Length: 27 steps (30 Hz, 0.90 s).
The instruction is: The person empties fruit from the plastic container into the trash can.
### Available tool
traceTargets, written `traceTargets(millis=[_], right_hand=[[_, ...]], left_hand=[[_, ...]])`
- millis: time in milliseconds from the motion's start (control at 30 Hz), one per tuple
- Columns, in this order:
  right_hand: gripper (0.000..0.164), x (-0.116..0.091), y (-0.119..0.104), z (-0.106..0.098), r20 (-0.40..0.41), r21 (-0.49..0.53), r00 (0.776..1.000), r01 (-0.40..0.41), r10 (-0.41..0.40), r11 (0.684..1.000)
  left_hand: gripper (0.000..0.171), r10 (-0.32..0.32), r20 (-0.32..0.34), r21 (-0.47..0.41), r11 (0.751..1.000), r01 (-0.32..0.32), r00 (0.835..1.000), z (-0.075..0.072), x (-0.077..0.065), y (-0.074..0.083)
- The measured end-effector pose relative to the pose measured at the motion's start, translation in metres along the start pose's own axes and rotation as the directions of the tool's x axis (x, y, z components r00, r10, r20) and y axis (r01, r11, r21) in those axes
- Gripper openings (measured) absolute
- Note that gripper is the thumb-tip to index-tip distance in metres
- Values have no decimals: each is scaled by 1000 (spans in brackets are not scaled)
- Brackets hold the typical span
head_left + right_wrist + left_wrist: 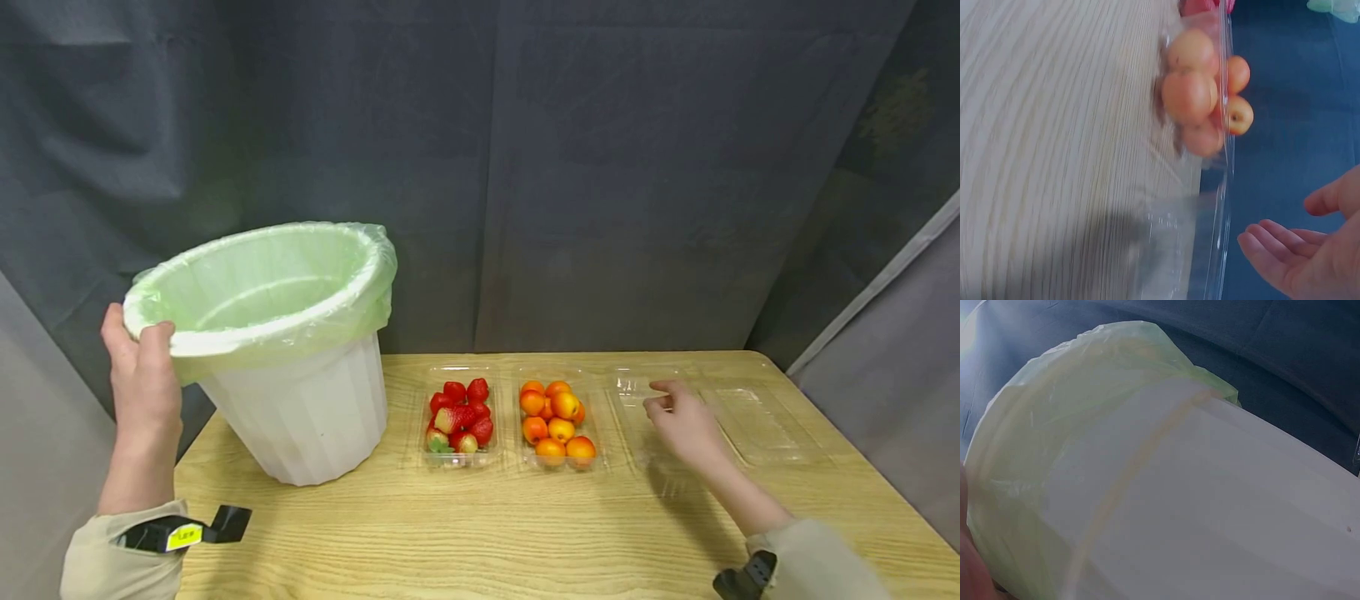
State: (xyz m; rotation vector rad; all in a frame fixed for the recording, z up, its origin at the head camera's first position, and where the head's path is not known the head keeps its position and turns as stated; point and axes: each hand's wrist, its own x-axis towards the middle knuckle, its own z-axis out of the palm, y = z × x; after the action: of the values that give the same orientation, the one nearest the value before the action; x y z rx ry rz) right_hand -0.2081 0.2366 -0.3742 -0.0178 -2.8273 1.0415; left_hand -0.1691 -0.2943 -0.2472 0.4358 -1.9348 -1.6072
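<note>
My left hand [146,379] grips the rim of a white waste bin [307,417], thumb and fingers on either side of the edge. A thin green bin liner [352,312] is folded over that rim. The bin leans to the left; whether its base fully rests on the table cannot be told. In the left wrist view, bin and liner fill most of the picture, with fingers [972,569] at the left edge. My right hand [686,421] hovers over a transparent plastic container [630,408], holding nothing, its fingers loosely bent in the right wrist view.
Between bin and right hand stand a transparent box of strawberries [461,417] and one of small orange-red, apple-like fruits [561,429]. Another transparent container [765,421] lies farther right. A dark curtain [600,183] hangs behind the wooden table [465,533].
</note>
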Motion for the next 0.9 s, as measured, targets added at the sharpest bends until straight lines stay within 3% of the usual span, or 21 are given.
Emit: traceTargets(millis=[167,433,700,900], right_hand=[[43,1,-8,11,35,95,999,22,-26,995],[43,1,-20,27,95,220,995,-22,1,975],[45,3,-25,39,129,124,992,-33,16,992],[49,2,-28,46,148,125,988,-66,47,990]], left_hand=[[65,5,-6,-34,999,-5,1000,1,0,1],[65,4,2,-46,999,-4,1000,1,0,1],[64,10,3,-42,999,-10,1000,1,0,0],[65,-2,-4,-38,999,2,1000,0,0,0]])
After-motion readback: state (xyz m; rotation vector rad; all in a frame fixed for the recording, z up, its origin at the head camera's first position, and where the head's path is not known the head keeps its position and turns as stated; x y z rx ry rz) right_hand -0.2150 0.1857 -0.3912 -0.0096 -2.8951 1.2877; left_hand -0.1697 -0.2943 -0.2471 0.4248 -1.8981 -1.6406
